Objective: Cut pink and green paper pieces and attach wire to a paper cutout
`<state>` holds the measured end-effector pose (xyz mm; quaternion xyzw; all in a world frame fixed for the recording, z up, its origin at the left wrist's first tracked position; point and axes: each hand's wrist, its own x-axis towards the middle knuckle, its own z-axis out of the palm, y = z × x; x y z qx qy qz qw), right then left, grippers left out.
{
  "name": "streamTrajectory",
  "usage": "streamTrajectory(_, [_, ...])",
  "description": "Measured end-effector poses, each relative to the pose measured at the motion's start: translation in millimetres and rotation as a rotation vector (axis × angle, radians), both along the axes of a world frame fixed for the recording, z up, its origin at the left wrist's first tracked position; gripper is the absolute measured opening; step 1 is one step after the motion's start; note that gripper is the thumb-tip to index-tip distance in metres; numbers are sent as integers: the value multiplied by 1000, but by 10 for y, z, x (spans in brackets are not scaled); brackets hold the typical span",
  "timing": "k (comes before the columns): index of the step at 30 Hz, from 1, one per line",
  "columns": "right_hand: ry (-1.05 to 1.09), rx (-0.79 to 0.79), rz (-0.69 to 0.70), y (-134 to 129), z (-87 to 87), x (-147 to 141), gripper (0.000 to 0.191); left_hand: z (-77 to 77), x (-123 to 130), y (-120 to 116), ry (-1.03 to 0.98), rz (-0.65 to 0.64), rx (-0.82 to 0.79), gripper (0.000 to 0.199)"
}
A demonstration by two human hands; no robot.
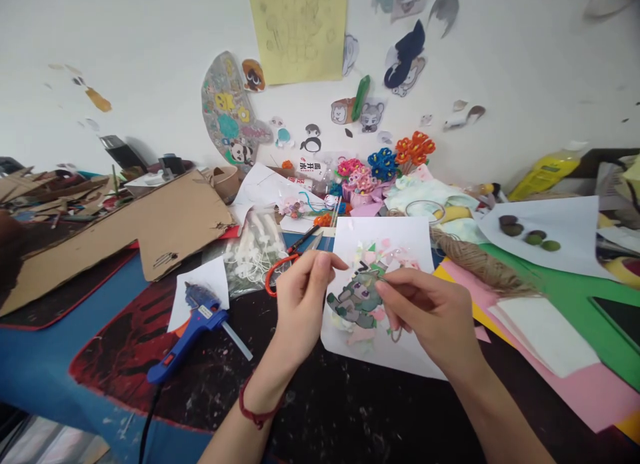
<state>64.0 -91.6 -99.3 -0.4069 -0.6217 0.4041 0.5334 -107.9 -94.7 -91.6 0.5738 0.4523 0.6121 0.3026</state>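
My right hand [430,311] pinches thumb and forefinger over the white sheet [345,347]; a small loop of thin beige twine [397,335] hangs below its curled fingers. My left hand [305,297], a dark red cord bracelet [257,411] on its wrist, is level with it, fingers curled and thumb and forefinger close together; what they hold, if anything, is too small to make out. Beneath the hands lies a grey-green cartoon animal cutout [357,297] among pink and green paper scraps. Orange-handled scissors [277,271] are just left of my left hand.
A blue glue gun [187,341] lies on white paper at the left, its cord running off the front. Cardboard [185,217] stands behind it. Twine [483,261] and coloured paper sheets [575,391] lie right. Pipe-cleaner flowers [383,164] and a yellow bottle [547,171] stand at the back.
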Motion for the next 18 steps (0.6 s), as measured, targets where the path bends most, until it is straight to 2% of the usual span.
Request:
streamTrajectory(3, [25, -25, 7, -7, 2, -2, 12, 20, -33, 2, 26, 117, 160, 31])
streamTrajectory(6, [38, -33, 10, -11, 6, -10, 12, 14, -26, -2, -18, 151, 271, 28])
streamTrajectory(10, [7, 11, -9, -18, -1, -18, 10, -23, 32, -49, -54, 97, 358, 19])
streamTrajectory(13, [-68, 88, -48, -33, -8, -20, 8, -56, 67, -100, 10, 49, 390, 12])
streamTrajectory(18, [-163, 218, -81, -66, 13, -12, 5, -86, 102, -143, 227, 21, 517, 26])
